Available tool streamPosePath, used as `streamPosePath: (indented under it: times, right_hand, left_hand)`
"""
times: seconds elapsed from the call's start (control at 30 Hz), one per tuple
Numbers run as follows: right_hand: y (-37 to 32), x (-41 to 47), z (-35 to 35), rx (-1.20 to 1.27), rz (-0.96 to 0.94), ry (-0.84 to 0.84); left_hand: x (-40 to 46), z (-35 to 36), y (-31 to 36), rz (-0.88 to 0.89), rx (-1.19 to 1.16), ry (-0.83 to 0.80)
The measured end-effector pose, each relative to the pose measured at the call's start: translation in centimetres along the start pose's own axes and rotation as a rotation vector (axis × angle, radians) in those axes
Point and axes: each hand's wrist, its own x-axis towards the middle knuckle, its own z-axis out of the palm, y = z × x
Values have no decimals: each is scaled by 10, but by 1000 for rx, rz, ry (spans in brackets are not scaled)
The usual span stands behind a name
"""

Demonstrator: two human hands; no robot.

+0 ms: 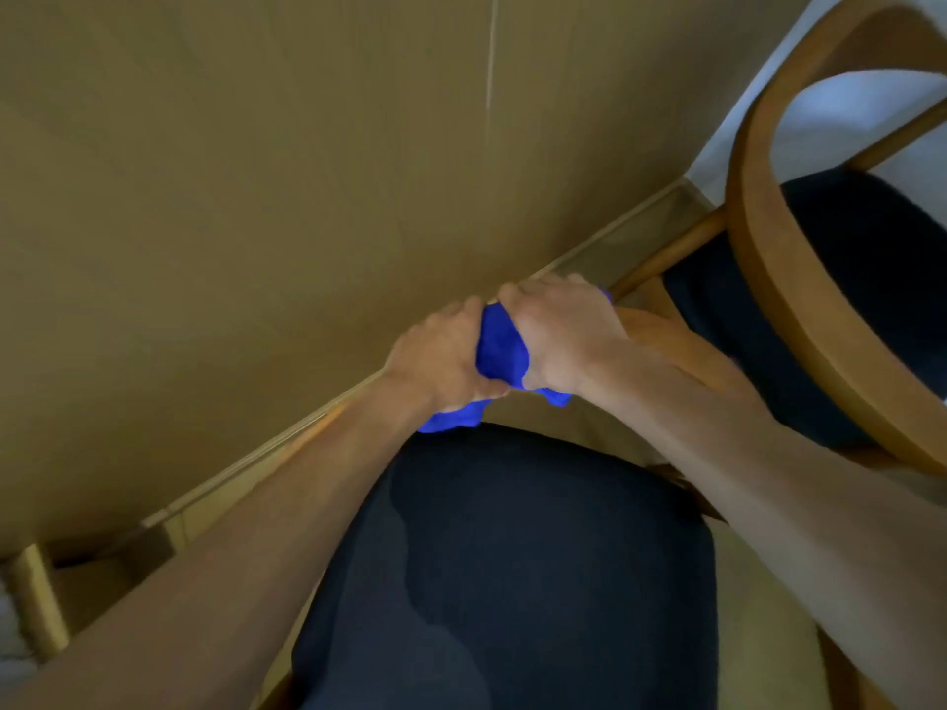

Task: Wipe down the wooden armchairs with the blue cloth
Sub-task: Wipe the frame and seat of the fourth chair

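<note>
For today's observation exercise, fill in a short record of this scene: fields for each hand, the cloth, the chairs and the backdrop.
left hand: grips the blue cloth
right hand: grips the same cloth from the other side
blue cloth: bunched between both hands, ends hanging below
near armchair: dark seat cushion under the forearms
far armchair: curved wooden frame, dark seat, at right
backdrop: tan wall panel
</note>
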Motion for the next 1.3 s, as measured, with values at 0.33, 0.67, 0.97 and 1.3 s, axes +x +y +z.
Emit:
streamPosePath:
  times: [0.33, 0.67, 0.97, 1.3]
  right_hand:
    - [108, -100, 17, 585, 444, -71]
    - [34, -13, -12, 69, 185, -82]
    - [-12, 24, -11, 15, -154, -167]
    - [58, -20, 12, 172, 34, 74]
  left_hand:
    - [56, 32, 128, 380, 455, 32]
    - [27, 16, 21, 103, -7, 105]
    - [-13, 27, -29, -269, 180, 160]
    - [30, 15, 8, 19, 104, 95]
